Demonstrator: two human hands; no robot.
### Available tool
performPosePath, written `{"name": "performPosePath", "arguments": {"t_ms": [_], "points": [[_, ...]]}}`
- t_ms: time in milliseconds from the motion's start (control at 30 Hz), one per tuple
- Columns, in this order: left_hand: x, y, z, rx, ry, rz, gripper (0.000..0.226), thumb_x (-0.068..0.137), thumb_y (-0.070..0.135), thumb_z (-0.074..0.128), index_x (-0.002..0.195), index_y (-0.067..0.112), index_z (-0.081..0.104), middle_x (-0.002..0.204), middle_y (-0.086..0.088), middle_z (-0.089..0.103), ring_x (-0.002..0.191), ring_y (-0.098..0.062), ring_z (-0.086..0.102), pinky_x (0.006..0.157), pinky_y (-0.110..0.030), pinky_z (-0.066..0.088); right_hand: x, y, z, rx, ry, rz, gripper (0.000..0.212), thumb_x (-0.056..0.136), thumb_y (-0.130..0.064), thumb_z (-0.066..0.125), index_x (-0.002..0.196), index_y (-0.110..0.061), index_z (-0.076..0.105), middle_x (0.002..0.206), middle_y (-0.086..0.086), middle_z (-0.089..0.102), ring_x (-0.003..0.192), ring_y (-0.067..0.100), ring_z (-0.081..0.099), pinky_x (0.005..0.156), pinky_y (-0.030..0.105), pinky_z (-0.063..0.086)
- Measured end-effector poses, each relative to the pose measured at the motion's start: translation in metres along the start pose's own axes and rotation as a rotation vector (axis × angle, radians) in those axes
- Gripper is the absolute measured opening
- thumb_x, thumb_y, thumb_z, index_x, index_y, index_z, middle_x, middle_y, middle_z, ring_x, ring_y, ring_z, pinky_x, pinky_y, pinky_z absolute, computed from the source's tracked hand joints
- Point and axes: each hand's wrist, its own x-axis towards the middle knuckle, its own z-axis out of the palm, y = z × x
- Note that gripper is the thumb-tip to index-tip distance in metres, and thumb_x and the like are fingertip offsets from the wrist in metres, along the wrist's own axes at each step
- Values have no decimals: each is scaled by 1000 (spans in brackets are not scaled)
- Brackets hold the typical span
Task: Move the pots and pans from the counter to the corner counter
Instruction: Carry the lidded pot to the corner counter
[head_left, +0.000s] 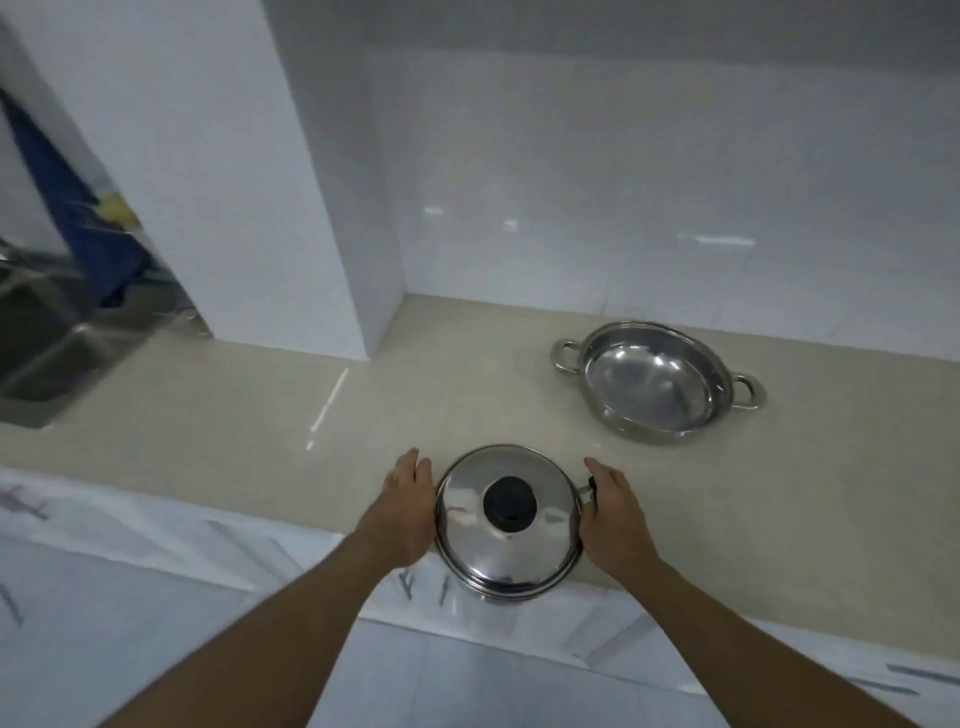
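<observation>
A steel pot with a shiny lid and black knob (508, 519) is at the front edge of the beige counter (260, 415), partly overhanging it. My left hand (408, 506) presses against the pot's left side, and my right hand (610, 512) holds its right side at the black side handle. A wide shallow steel pan with two loop handles (657, 382) sits empty on the counter farther back and to the right, near the wall.
A white pillar (249, 208) rises from the counter at the back left. Beyond it, at the far left, lies a steel sink (47, 343). White tiled wall (623, 182) closes the back. White cabinet fronts (130, 597) run below the counter.
</observation>
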Motion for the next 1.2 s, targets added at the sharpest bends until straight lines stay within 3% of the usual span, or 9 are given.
{"name": "performPosePath", "arguments": {"t_ms": [133, 300, 400, 600, 733, 1033, 1200], "points": [[-55, -83, -25, -63, 25, -146, 80, 95, 16, 61, 151, -6, 8, 160, -29, -3, 150, -40, 2, 121, -45, 16, -3, -77, 63, -7, -81, -126, 53, 95, 1, 44, 146, -10, 41, 142, 9, 44, 116, 22, 52, 96, 23, 35], [-124, -185, -46, -150, 132, -342, 73, 97, 7, 53, 152, -4, 7, 162, -24, -4, 150, -39, 3, 120, -43, 19, -10, -174, 142, -11, -182, -262, 49, 98, -3, 41, 146, -14, 42, 143, 6, 44, 104, 11, 47, 94, 22, 33], [-160, -236, -55, -171, 166, -446, 81, 97, 11, 56, 153, -5, 0, 162, -24, -7, 151, -37, -3, 122, -42, 14, -11, -227, 187, -11, -240, -365, 49, 98, -3, 42, 146, -15, 43, 142, 5, 45, 103, 10, 47, 95, 22, 33], [-221, -334, -72, -187, 210, -655, 84, 100, 13, 53, 150, -9, -10, 161, -26, -12, 151, -38, -8, 123, -43, 9, -9, -328, 282, -28, -396, -538, 52, 96, -3, 45, 146, -16, 42, 143, 4, 45, 113, 14, 49, 97, 20, 31], [-248, -396, -87, -198, 253, -773, 84, 100, 13, 54, 150, -11, -9, 161, -27, -12, 151, -37, -10, 123, -43, 11, -2, -396, 348, -31, -489, -639, 54, 96, -3, 44, 148, -15, 40, 148, 4, 41, 128, 23, 48, 103, 26, 33], [-296, -511, -127, -292, 370, -1036, 78, 99, 5, 49, 151, -9, -9, 161, -26, -12, 151, -36, -8, 123, -42, 10, 1, -542, 467, -77, -663, -816, 51, 97, -6, 43, 148, -14, 39, 149, 7, 41, 126, 30, 50, 103, 36, 38], [-326, -574, -139, -352, 379, -1133, 92, 95, 6, 60, 151, -7, -11, 162, -23, -15, 151, -35, -9, 123, -41, 10, -14, -609, 531, -102, -731, -903, 48, 99, -8, 43, 147, -12, 40, 148, 8, 42, 125, 31, 51, 104, 39, 39]]}}
